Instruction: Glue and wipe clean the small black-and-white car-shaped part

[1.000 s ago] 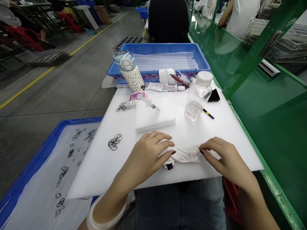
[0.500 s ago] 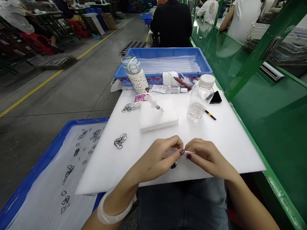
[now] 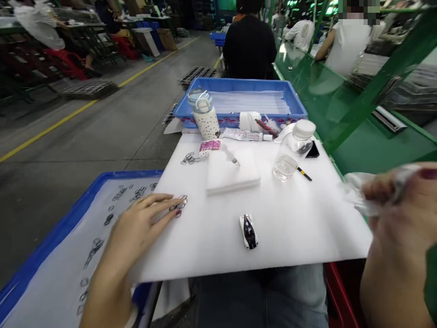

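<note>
My left hand (image 3: 145,223) reaches over the left side of the white work sheet (image 3: 300,237). Its fingers are stretched and apart, with the thumb and forefinger tips at a small pile of thin black rings (image 3: 179,205). At the right edge, my right hand (image 3: 403,196) is raised and smeared by motion. Its fingers are closed on a crumpled white cloth (image 3: 358,191); whether it is fabric or tissue I cannot tell. A small white and black toy car (image 3: 249,231) lies alone near the front middle of the sheet, untouched by either hand.
A syringe (image 3: 232,156) rests on a white foam block (image 3: 234,175). Behind stand a dotted bottle (image 3: 205,120), a clear jar (image 3: 290,155) and a blue tray (image 3: 191,119). More rings (image 3: 189,158) lie on the sheet. Another blue tray (image 3: 112,175) sits lower left.
My hands have parted from the middle. The left went left to the rings; the right swung far right and now holds the white cloth. The toy car is now uncovered.
</note>
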A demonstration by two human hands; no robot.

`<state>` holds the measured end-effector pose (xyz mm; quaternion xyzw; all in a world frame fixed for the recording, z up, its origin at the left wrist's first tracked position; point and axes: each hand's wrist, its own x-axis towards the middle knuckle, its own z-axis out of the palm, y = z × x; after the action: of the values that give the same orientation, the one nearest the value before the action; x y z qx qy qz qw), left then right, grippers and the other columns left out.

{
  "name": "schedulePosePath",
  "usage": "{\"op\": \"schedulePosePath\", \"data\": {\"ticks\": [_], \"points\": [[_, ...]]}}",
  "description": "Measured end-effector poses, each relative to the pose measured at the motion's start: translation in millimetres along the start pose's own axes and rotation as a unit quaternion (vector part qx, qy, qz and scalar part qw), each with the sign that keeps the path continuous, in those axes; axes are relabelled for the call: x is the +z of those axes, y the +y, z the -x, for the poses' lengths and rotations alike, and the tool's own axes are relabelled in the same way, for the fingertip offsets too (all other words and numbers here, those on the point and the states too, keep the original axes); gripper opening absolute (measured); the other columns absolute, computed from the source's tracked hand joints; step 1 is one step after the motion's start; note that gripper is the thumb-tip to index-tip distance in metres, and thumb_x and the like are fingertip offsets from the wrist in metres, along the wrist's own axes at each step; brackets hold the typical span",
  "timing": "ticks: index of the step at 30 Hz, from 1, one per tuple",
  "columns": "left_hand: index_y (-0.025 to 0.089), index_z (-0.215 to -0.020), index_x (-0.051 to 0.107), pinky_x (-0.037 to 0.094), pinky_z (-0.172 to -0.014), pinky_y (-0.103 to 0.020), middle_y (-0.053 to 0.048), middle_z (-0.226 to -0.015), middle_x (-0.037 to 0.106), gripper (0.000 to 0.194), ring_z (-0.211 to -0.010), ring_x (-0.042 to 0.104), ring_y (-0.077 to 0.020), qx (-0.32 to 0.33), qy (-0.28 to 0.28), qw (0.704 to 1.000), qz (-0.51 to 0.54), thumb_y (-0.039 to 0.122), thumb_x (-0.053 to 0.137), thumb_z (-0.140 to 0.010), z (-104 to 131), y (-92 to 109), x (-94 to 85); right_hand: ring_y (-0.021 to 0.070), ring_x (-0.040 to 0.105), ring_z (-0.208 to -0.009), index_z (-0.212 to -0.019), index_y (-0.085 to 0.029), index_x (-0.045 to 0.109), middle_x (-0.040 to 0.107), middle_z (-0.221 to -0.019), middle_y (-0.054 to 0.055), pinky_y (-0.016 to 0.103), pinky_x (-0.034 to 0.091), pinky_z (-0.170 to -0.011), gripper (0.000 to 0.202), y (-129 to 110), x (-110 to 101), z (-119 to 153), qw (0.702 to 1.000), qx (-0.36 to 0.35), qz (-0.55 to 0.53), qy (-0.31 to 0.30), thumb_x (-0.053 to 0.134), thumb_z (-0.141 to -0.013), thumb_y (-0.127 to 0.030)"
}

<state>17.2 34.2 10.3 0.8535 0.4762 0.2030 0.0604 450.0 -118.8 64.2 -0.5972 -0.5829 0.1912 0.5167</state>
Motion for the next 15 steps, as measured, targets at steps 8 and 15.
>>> {"op": "schedulePosePath", "data": {"ticks": [8, 15], "points": [[0.035, -0.094, 0.079, 0.062, -0.079, -0.042, 0.0, -0.114, 0.074, 0.033, -0.099, 0.072, -0.0293, 0.096, 0.044, 0.994, 0.02, 0.047, 0.049, -0.095, 18, -39, 23.7, 0.0256, 0.057, -0.102, -0.104, -0.02, 0.057, 0.056, -0.109, 0.012, 0.039, 0.049, -0.087, 0.025, -24, 44, -92, 0.93, -0.182, 0.298, 0.115, 0.049, -0.095, -0.041], [0.031, -0.084, 0.077, 0.062, -0.081, -0.035, 0.0, -0.099, 0.078, 0.031, -0.092, 0.074, -0.0253, 0.094, 0.073, 0.989, 0.086, 0.051, 0.055, -0.093, 13, -28, 14.5, 0.0247, 0.062, -0.09, -0.114, -0.018, 0.056, 0.064, -0.102, 0.011, 0.04, 0.051, -0.081, 0.036, 13, 40, -86, 0.907, -0.186, 0.293, 0.239, 0.059, -0.087, -0.04]]}}
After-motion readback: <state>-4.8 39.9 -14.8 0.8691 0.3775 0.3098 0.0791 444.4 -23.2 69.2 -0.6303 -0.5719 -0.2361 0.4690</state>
